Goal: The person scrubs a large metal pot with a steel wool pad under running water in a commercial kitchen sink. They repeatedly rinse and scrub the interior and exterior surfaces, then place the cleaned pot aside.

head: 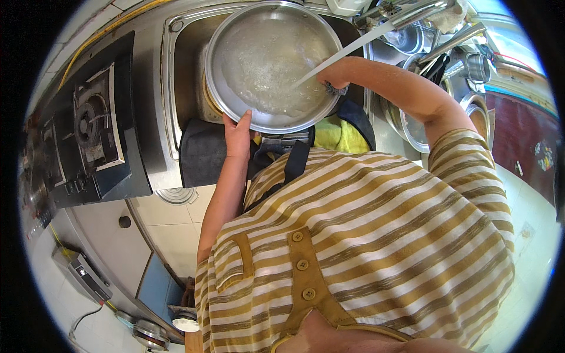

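Observation:
A large round stainless-steel pan point(265, 66) with water in it is held over the sink point(187, 57), and a stream from the faucet point(417, 15) pours into it. My left hand point(238, 134) grips the near rim, thumb on top and fingers hidden below. At the pan's right side, my right hand point(334, 77) is closed on a grey scouring pad point(337, 89), which lies against the rim. Beneath the near rim, a dark cloth point(201, 154) and a yellow cloth point(342, 134) hang over the sink's front edge.
A black gas stove point(90, 123) stands left of the sink. Metal pots and lids point(415, 132) crowd the counter at right, beside a strainer-like metal pot point(408, 37) and utensils. A cabinet point(110, 220) is below the stove.

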The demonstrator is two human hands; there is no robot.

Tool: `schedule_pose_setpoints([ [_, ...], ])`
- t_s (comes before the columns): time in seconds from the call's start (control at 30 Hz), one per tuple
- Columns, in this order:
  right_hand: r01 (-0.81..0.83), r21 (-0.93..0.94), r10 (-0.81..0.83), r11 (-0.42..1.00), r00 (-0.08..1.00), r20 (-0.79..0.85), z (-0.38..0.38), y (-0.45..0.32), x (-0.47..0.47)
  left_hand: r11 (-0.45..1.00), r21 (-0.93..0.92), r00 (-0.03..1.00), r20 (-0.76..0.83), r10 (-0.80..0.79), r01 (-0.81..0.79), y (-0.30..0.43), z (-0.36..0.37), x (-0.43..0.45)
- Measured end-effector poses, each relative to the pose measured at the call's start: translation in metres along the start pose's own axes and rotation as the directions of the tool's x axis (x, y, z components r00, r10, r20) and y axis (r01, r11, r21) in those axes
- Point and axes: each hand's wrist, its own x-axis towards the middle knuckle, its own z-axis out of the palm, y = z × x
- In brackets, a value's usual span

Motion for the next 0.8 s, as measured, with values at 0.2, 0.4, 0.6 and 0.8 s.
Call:
schedule_pose_setpoints([
  [0.2,-0.149,0.037,0.151,0.988,0.890,-0.430,0.002,-0.011,0.043,0.998,0.029,0.998,0.022,-0.057,0.056,-0.008,-0.006,0.008],
  [0.4,-0.269,0.112,0.262,0.957,0.628,-0.733,0.040,-0.080,0.099,0.997,0.062,0.998,0.030,-0.054,0.052,-0.005,-0.001,0.008],
  [0.6,-0.101,0.542,0.380,0.834,0.818,-0.432,0.022,-0.054,0.090,0.993,0.082,0.996,0.024,-0.083,0.080,0.003,-0.001,0.003],
  [0.8,0.294,0.395,0.214,0.870,0.498,-0.841,0.024,-0.074,0.089,0.998,0.030,0.999,0.025,-0.046,0.046,-0.005,0.001,0.008],
])
